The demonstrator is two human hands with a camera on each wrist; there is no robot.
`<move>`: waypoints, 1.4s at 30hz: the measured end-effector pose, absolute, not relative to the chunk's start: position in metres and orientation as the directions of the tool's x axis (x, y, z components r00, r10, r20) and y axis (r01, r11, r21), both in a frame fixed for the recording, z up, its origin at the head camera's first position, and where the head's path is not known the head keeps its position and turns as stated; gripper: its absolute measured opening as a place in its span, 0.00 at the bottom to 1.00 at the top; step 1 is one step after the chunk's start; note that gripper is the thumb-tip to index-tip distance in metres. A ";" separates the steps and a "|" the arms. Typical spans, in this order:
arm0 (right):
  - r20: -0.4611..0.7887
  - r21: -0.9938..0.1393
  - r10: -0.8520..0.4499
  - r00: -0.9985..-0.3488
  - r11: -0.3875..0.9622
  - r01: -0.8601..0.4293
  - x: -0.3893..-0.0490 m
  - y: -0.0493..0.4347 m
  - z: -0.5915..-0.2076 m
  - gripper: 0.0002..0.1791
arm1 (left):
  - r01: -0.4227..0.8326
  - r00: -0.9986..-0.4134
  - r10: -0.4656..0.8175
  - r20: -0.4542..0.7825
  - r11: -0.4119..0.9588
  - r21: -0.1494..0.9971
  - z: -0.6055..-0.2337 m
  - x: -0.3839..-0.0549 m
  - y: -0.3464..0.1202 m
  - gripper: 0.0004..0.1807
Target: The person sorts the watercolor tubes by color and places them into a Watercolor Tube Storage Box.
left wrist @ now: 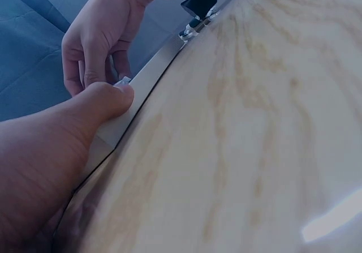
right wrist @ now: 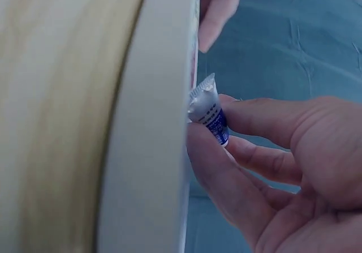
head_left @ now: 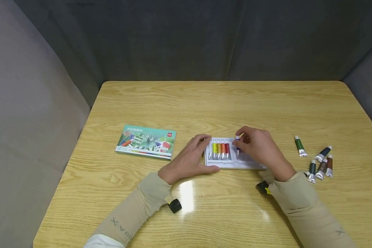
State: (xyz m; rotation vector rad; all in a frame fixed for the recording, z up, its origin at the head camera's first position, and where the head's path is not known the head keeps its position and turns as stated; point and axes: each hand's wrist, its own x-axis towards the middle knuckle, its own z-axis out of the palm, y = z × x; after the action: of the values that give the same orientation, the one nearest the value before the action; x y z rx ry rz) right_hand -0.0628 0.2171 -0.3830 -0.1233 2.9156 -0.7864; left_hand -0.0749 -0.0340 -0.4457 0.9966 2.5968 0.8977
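My right hand point(head_left: 259, 145) pinches a small blue paint tube point(right wrist: 210, 112) between thumb and fingers, over the right part of a white plastic tray point(head_left: 220, 165). Its silver crimped end tilts at the tray's edge in the right wrist view. In the tray's left part lies a row of several tubes, white, yellow, orange and red point(head_left: 227, 151). My left hand point(head_left: 189, 159) holds the tray's left end, thumb along the front edge and fingers at the back corner. The left wrist view shows that thumb point(left wrist: 107, 101) against the tray's side. My right hand hides the tray's right end.
On the wooden table point(head_left: 186, 106), a green paint box point(head_left: 147, 142) with a floral picture lies left of the tray. To the right are a green tube point(head_left: 300, 146), a dark blue tube point(head_left: 323, 153) and several dark green and brown tubes point(head_left: 321, 169).
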 end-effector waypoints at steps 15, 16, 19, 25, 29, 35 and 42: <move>-0.090 -0.464 -0.160 -0.983 0.880 -0.101 -0.063 0.204 -0.392 0.15 | 0.538 -0.745 0.667 0.009 0.593 0.599 -0.444 -0.075 -0.035 0.60; -0.092 -0.463 -0.162 -0.983 0.880 -0.102 -0.063 0.203 -0.392 0.15 | 0.538 -0.745 0.667 0.009 0.594 0.598 -0.444 -0.075 -0.035 0.60; -0.101 -0.464 -0.163 -0.981 0.880 -0.098 -0.063 0.203 -0.392 0.16 | 0.540 -0.744 0.668 0.012 0.591 0.599 -0.444 -0.074 -0.035 0.60; -0.141 -0.454 -0.138 -0.980 0.889 -0.060 -0.061 0.203 -0.388 0.17 | 0.549 -0.741 0.671 0.023 0.585 0.598 -0.444 -0.075 -0.035 0.60; -0.128 -0.428 -0.132 -0.983 0.901 -0.066 -0.059 0.202 -0.386 0.17 | 0.541 -0.741 0.672 0.018 0.581 0.608 -0.443 -0.075 -0.034 0.60; -0.099 -0.398 -0.129 -0.987 0.914 -0.079 -0.057 0.199 -0.386 0.16 | 0.531 -0.743 0.670 0.006 0.584 0.614 -0.443 -0.076 -0.034 0.60; -0.061 -0.388 -0.138 -0.988 0.916 -0.104 -0.055 0.197 -0.387 0.13 | 0.537 -0.742 0.670 0.011 0.584 0.608 -0.444 -0.075 -0.034 0.60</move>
State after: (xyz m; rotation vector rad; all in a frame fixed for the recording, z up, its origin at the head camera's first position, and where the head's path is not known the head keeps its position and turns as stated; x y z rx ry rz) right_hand -0.0554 0.1971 -0.3867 -0.1895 2.9891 -0.5974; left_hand -0.0751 -0.0342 -0.4438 1.0040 2.5949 0.8864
